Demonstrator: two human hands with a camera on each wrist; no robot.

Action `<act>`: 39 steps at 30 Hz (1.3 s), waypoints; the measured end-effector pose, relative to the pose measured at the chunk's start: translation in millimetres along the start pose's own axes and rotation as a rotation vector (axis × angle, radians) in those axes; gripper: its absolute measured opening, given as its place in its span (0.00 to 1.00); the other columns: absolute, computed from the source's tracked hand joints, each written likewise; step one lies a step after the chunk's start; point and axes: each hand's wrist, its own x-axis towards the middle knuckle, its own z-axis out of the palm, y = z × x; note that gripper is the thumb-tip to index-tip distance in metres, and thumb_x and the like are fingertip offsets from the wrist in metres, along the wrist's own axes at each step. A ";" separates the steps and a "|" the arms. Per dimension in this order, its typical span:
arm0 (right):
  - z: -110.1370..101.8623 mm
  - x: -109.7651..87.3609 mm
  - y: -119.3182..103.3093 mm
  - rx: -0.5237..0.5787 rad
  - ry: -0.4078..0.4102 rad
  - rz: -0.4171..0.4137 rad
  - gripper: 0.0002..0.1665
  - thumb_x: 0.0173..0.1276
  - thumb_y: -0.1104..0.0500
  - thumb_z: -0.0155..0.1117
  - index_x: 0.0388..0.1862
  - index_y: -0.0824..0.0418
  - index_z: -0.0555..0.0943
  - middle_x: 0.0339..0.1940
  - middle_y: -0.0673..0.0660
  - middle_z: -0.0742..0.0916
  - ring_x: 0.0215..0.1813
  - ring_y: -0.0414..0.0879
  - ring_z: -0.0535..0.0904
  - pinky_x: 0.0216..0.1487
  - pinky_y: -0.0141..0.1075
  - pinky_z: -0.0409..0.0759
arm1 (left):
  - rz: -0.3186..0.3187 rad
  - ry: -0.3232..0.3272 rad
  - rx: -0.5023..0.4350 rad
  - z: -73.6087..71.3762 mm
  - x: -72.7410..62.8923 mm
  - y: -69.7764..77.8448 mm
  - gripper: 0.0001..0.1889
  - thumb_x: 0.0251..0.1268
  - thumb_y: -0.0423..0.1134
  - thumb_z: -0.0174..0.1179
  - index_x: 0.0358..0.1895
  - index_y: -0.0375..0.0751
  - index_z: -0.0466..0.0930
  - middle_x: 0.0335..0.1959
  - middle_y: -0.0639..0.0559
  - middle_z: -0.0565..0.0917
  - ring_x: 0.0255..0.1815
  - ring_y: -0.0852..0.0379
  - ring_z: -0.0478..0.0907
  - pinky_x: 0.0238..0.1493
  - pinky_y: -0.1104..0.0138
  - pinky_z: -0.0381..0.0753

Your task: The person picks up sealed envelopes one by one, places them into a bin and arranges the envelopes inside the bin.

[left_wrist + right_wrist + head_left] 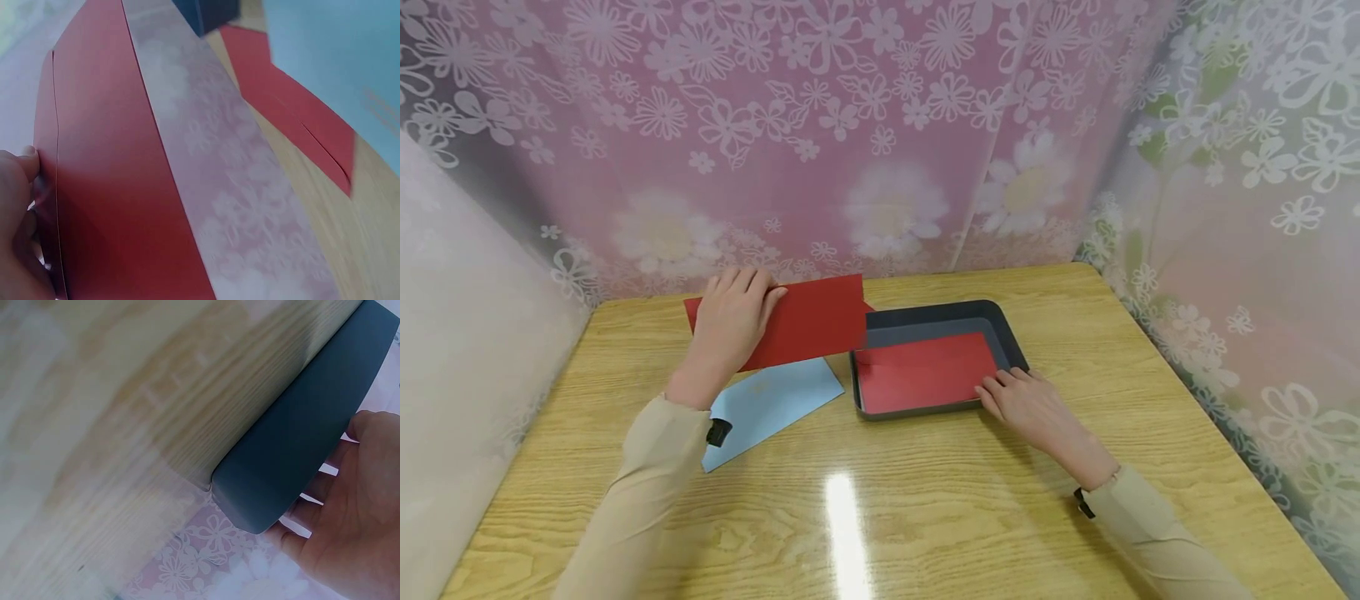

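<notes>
My left hand [730, 312] holds a red envelope [820, 317] above the table, the thumb on its near face; its long flap line shows in the left wrist view. A light-blue envelope [782, 408] lies below it on the table. Another red envelope [300, 119] is partly covered by the blue one in the left wrist view. To the right stands a dark grey tray [910, 317] with a red envelope [932, 371] lying flat inside. My right hand [1030, 408] grips the tray's near right corner, fingers bent over the rim, as the right wrist view [350, 506] also shows.
The wooden table [760, 533] runs back to a pink flowered curtain [820, 167]. More curtain [1262, 250] hangs along the right side, and a pale sheet [467, 317] borders the left.
</notes>
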 end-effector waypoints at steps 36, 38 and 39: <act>2.1 0.4 -1.4 -0.024 -0.101 0.051 0.17 0.74 0.51 0.63 0.48 0.62 0.87 0.42 0.58 0.89 0.44 0.56 0.83 0.50 0.53 0.82 | 0.090 -0.522 -0.229 119.1 24.6 134.7 0.19 0.80 0.36 0.53 0.68 0.46 0.76 0.57 0.47 0.81 0.58 0.49 0.75 0.58 0.59 0.77; 1.2 0.1 -1.6 -0.027 -0.089 0.045 0.16 0.74 0.51 0.63 0.46 0.62 0.87 0.41 0.58 0.88 0.43 0.56 0.83 0.49 0.53 0.82 | 0.088 -0.568 -0.215 119.6 21.9 133.5 0.21 0.79 0.36 0.55 0.71 0.45 0.74 0.62 0.47 0.80 0.61 0.48 0.75 0.60 0.57 0.77; 0.8 -0.1 -1.7 -0.027 -0.085 0.043 0.15 0.74 0.51 0.63 0.45 0.62 0.87 0.40 0.58 0.88 0.43 0.56 0.83 0.48 0.53 0.82 | 0.088 -0.591 -0.214 119.5 20.6 132.7 0.22 0.78 0.37 0.55 0.71 0.45 0.74 0.64 0.47 0.79 0.62 0.47 0.75 0.61 0.56 0.77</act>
